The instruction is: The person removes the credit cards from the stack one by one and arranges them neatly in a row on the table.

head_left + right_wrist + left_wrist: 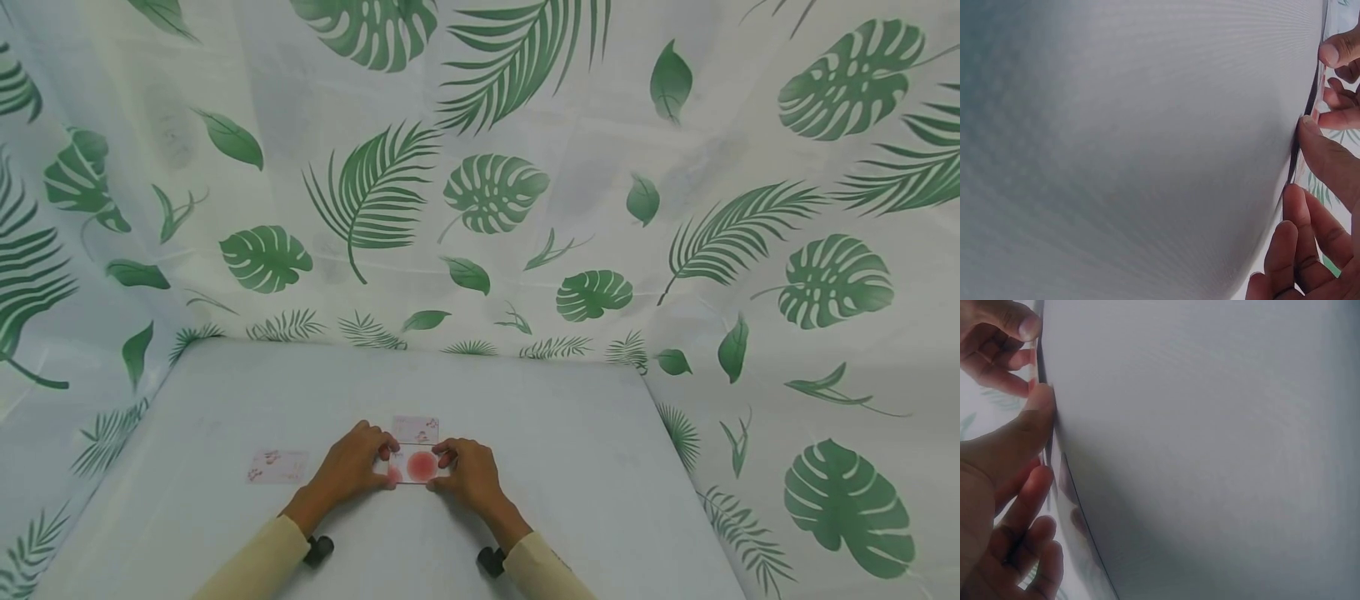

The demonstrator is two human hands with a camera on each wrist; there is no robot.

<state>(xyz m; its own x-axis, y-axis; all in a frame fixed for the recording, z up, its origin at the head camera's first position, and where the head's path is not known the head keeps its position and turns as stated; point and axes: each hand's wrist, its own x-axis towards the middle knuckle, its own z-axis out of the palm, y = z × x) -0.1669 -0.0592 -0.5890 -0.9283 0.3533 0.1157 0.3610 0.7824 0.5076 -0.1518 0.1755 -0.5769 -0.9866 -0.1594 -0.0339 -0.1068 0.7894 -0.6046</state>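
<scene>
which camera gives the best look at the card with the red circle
The head view: it shows the card's printed face, red circle included, between the left hand and right hand. Both wrist views catch the card nearly edge-on, as a thin strip, so the circle isn't discernible.

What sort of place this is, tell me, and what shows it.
Probably a makeshift booth for tabletop work: leaf-print sheeting rises behind and on both sides of a white table, where a left hand and right hand hold a red-patterned card.
</scene>
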